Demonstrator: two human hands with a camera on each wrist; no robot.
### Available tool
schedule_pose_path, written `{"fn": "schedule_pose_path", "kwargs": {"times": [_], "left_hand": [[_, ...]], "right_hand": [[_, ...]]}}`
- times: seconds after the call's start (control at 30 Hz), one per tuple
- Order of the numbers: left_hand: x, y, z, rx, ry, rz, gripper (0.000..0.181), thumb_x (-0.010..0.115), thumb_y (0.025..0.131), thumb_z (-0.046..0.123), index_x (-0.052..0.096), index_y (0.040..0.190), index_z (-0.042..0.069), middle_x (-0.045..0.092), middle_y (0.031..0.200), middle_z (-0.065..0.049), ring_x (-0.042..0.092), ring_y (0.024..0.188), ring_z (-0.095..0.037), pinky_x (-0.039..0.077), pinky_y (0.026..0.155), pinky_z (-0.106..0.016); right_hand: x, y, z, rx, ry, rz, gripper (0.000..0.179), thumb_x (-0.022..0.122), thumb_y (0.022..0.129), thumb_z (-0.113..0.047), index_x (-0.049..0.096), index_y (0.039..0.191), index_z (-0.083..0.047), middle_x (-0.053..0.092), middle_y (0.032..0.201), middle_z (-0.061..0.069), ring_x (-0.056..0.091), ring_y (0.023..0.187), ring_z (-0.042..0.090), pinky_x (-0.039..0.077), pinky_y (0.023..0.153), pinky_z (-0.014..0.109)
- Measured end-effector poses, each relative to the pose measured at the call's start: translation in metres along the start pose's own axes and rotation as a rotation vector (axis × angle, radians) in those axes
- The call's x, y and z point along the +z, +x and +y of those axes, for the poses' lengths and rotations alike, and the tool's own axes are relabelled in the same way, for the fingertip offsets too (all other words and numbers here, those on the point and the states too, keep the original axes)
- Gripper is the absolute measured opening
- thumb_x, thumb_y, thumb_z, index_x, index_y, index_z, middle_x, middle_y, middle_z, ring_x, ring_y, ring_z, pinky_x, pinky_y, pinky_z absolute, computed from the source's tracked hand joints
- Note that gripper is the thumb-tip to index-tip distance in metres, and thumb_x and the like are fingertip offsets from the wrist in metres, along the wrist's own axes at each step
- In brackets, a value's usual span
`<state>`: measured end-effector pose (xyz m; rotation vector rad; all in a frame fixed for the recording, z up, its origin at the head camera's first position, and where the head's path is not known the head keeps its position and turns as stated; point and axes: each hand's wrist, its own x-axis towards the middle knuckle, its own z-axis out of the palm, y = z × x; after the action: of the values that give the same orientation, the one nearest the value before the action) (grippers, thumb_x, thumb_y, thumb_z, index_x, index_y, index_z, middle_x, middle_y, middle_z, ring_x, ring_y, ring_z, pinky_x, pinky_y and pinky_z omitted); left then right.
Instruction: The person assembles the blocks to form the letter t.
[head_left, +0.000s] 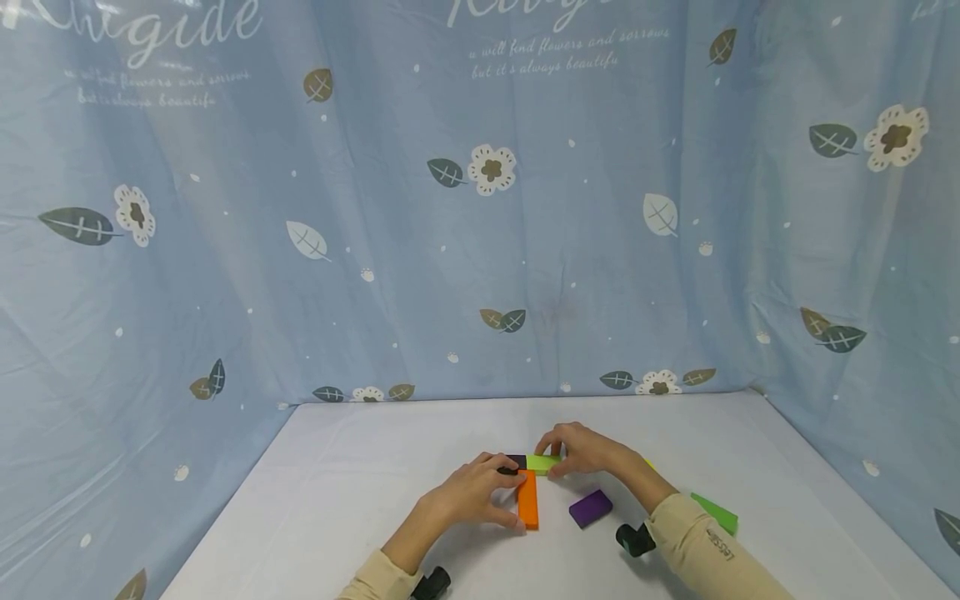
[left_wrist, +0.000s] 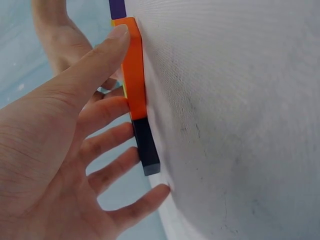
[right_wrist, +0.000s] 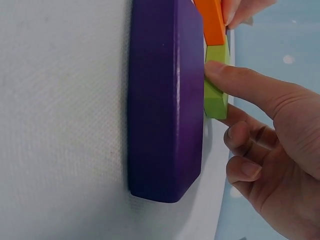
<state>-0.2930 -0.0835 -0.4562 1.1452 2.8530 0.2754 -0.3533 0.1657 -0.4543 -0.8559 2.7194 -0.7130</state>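
Note:
An orange block (head_left: 528,504) lies lengthwise on the white table, its far end against a row made of a black block (left_wrist: 145,145) and a light green block (head_left: 542,464). My left hand (head_left: 472,492) holds the orange block, thumb at its near end and index finger by its far end. Other left fingers touch the black block's side. With thumb in front and fingers behind, my right hand (head_left: 588,450) pinches the light green block (right_wrist: 216,102). A purple block (right_wrist: 165,100) lies apart, nearer than the right hand.
A green block (head_left: 716,513) lies to the right beside the right sleeve (head_left: 705,542). Part of something yellow (head_left: 649,463) shows behind the right forearm. A blue patterned curtain (head_left: 570,275) hangs along the table's back and sides.

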Motion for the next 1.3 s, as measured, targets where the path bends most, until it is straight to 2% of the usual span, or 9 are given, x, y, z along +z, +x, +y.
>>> {"fn": "schedule_pose_path", "kwargs": {"times": [0.47, 0.7, 1.0, 1.3], "left_hand": [[0.0000, 0.0007, 0.0013, -0.011, 0.018, -0.002, 0.073, 0.071, 0.076, 0.065, 0.058, 0.138, 0.028, 0.053, 0.141, 0.005, 0.049, 0.124, -0.017, 0.050, 0.096, -0.039], [0.0001, 0.0001, 0.0020, -0.019, 0.004, -0.005, 0.073, 0.072, 0.075, 0.065, 0.059, 0.137, 0.027, 0.052, 0.141, 0.005, 0.048, 0.124, -0.018, 0.050, 0.097, -0.040], [-0.0019, 0.0002, 0.0023, -0.038, -0.002, -0.010, 0.074, 0.072, 0.074, 0.065, 0.059, 0.137, 0.029, 0.052, 0.141, 0.006, 0.048, 0.124, -0.017, 0.049, 0.098, -0.041], [-0.0021, 0.0004, 0.0035, -0.046, -0.017, -0.021, 0.074, 0.073, 0.075, 0.065, 0.058, 0.138, 0.028, 0.051, 0.143, 0.006, 0.047, 0.126, -0.018, 0.049, 0.098, -0.043]], "right_hand": [[0.0007, -0.0016, -0.0022, 0.019, 0.044, -0.002, 0.030, 0.081, 0.081, -0.018, 0.073, 0.110, -0.020, 0.067, 0.096, 0.001, 0.056, 0.083, 0.017, 0.050, 0.071, 0.028], [0.0037, -0.0028, -0.0003, 0.002, 0.014, 0.013, 0.030, 0.080, 0.082, -0.019, 0.072, 0.110, -0.020, 0.065, 0.096, -0.002, 0.055, 0.086, 0.021, 0.045, 0.071, 0.027], [0.0050, -0.0037, 0.0005, -0.019, -0.022, 0.034, 0.032, 0.080, 0.082, -0.022, 0.072, 0.113, -0.021, 0.064, 0.096, -0.003, 0.055, 0.083, 0.018, 0.046, 0.070, 0.024], [0.0067, -0.0092, -0.0046, 0.002, -0.024, 0.055, 0.034, 0.079, 0.082, -0.021, 0.071, 0.115, -0.019, 0.063, 0.096, -0.002, 0.054, 0.082, 0.018, 0.046, 0.069, 0.024]]}}
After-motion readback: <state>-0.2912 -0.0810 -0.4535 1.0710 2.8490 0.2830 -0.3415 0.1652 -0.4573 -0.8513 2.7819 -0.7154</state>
